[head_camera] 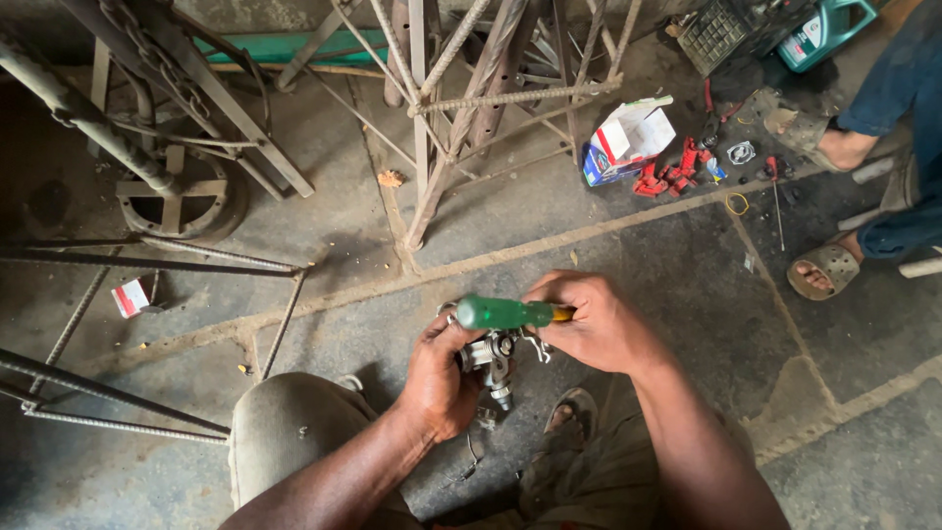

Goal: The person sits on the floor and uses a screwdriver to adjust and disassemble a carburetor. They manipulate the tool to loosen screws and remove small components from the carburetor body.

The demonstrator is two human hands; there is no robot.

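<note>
- Two hands meet over one small metal carburetor (490, 355), held in the air above the concrete floor (687, 285), between the person's knees.
- The left hand (439, 378) cups the carburetor from below and from its left side, fingers wrapped tight about the body; most of the casting is hidden behind them.
- The right hand (597, 322) sits just right of the carburetor, fingers closed round the yellow end of a green-handled screwdriver (505, 312).
- The screwdriver lies nearly level across the top of the carburetor, its long axis running left to right; the green butt points left. Its tip is hidden, so I cannot tell what it touches.
- The carburetor looks to stand upright, long axis roughly vertical, a silvery spout pointing down toward the floor.
- Handling, as a judgement: a stiff, dense cast piece, heavy for its bulk, likely oily and so slippery. Thin levers and wire clips stick out beside it and seem easy to bend; the solid body is the safer place to grip.
- Up and to the right of the carburetor, well apart, lie red plastic parts (672, 175) and an open cardboard box (628, 142) on the floor; another person's sandalled foot (824, 267) rests farther right.
</note>
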